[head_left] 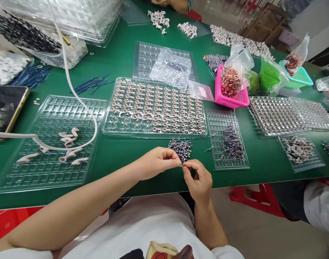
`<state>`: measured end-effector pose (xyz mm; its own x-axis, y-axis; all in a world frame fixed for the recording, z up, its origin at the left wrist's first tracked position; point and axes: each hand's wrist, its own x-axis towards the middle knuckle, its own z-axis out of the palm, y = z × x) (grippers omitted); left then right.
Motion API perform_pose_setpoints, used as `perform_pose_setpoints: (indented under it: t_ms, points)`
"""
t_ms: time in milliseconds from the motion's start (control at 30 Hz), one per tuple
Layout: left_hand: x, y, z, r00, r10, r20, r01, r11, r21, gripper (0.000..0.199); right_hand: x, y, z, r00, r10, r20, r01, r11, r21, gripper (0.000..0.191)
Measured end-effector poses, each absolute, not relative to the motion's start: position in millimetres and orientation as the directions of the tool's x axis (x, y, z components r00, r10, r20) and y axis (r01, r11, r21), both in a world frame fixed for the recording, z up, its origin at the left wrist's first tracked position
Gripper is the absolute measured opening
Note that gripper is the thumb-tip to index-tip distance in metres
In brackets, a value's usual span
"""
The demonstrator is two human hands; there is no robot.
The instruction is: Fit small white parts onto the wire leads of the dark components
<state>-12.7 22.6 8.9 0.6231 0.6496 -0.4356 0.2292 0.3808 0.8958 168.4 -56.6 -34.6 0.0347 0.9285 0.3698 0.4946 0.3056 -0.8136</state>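
Observation:
My left hand point(164, 162) and my right hand point(199, 178) meet fingertip to fingertip near the table's front edge. Both are closed in a pinch on a tiny dark part point(182, 163), mostly covered by the fingers. Just behind them lies a pile of small dark components with thin wire leads point(180, 148). Beyond the pile a clear plastic tray point(121, 130) holds rows of small whitish, earbud-like shells point(164, 104). On the right, another clear tray point(216, 158) carries a heap of similar wired components point(233, 142).
At left, a white cable point(70, 77) loops over a tray point(8, 180) with several pale curved shells point(70, 136); a phone point(8, 108) lies beside it. A pink basket point(231, 100) holds bagged copper-coloured parts. Another person's arm point(177, 4) rests across the table.

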Motion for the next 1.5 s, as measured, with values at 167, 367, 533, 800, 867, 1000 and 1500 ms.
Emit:
perform_pose_setpoints:
  t_ms: [167,367,533,800,867,1000,1500]
  points:
    - [-12.1,21.0,5.2,0.637,0.598,-0.487,0.145,0.527,0.837,0.030,167.7,-58.3,-36.4,0.060,0.916,0.396,0.489,0.319,-0.812,0.012]
    - [-10.6,20.0,4.7,0.656,0.568,-0.497,0.084,0.599,0.796,0.027,168.5,-60.3,-37.6,0.090,0.904,0.418,0.448,0.339,-0.828,0.013]
    - [-11.7,19.5,3.7,0.678,0.562,-0.473,0.044,0.611,0.790,0.022,169.3,-62.3,-37.8,0.111,0.905,0.410,0.398,0.338,-0.853,0.016]
    - [-13.5,19.9,5.3,0.673,0.577,-0.463,0.040,0.597,0.802,0.016,168.8,-64.4,-39.8,0.176,0.905,0.388,0.365,0.306,-0.879,0.009]
    - [-14.0,20.5,6.1,0.670,0.582,-0.462,0.045,0.588,0.807,0.015,168.6,-64.3,-40.1,0.181,0.902,0.392,0.352,0.313,-0.882,0.010]
    - [-15.5,21.4,7.1,0.660,0.596,-0.457,0.055,0.569,0.821,0.013,168.5,-64.3,-39.9,0.182,0.902,0.392,0.321,0.323,-0.890,0.012]
    - [-22.7,28.4,17.6,0.548,0.686,-0.479,-0.252,0.681,0.687,0.019,171.7,-63.9,-48.7,0.342,0.897,0.281,0.243,0.204,-0.948,0.006]
